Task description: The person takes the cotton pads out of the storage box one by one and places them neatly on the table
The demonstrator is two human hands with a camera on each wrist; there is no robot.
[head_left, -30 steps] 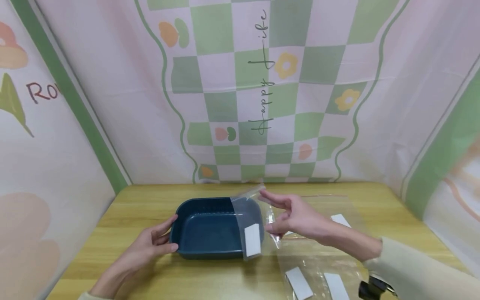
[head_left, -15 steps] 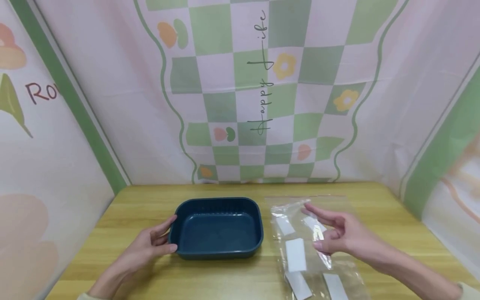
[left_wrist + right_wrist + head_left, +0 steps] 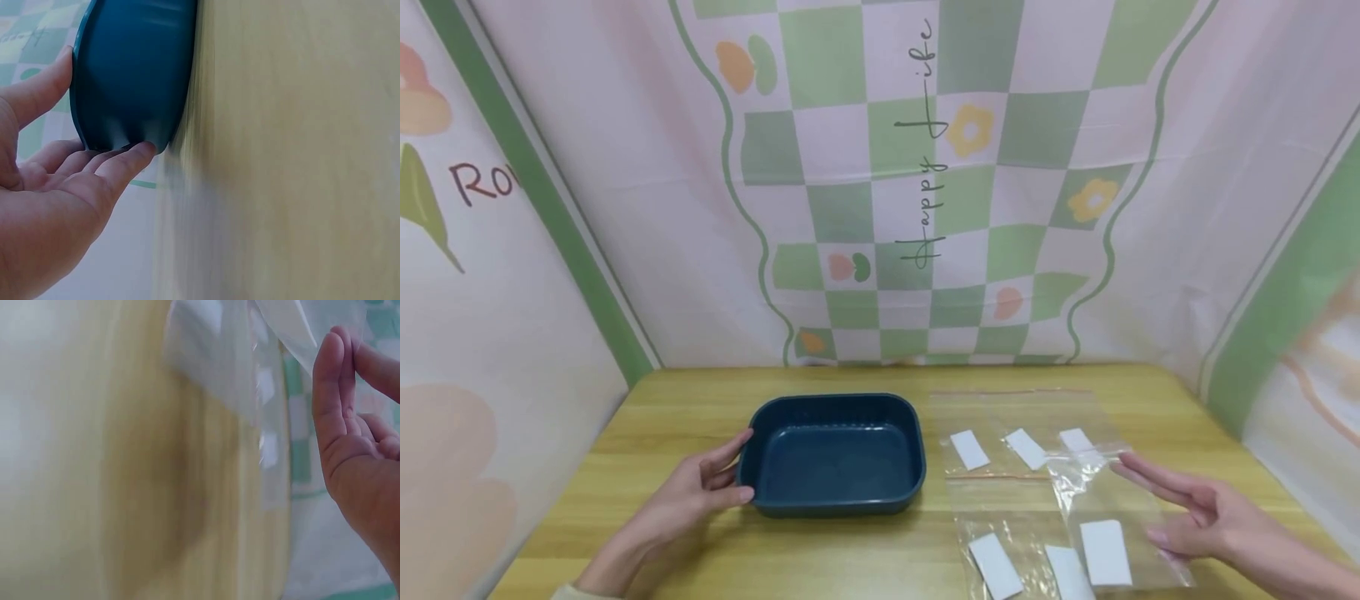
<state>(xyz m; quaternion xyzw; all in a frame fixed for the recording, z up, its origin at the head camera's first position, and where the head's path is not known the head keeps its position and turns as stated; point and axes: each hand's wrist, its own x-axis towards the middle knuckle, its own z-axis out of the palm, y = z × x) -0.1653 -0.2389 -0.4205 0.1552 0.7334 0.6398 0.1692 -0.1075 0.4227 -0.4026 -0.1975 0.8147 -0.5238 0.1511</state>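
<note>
My left hand (image 3: 673, 508) holds the left end of a dark teal rectangular dish (image 3: 835, 507), which sits on the table with nothing visible inside. In the left wrist view, the thumb meets the rim of the dish (image 3: 131, 69) and the fingertips touch its end wall. To the right, my right hand (image 3: 1225, 521) pinches the side of a clear zip-lock bag (image 3: 1108, 492) with a white label (image 3: 1105, 552). This bag hangs over other bags at the table's right. The right wrist view shows thumb and fingertips meeting on the clear plastic (image 3: 284, 319).
More clear zip-lock bags with white labels lie flat right of the dish: a back row with labels such as the left label (image 3: 970, 450), and a front row with another label (image 3: 996, 567). Wooden table (image 3: 700, 400); patterned cloth (image 3: 902, 317) stands behind it.
My right hand has carried the zip-lock bag from over the dish's right end rightward and toward the front, above the other bags. The left hand and the dish stay in place.
</note>
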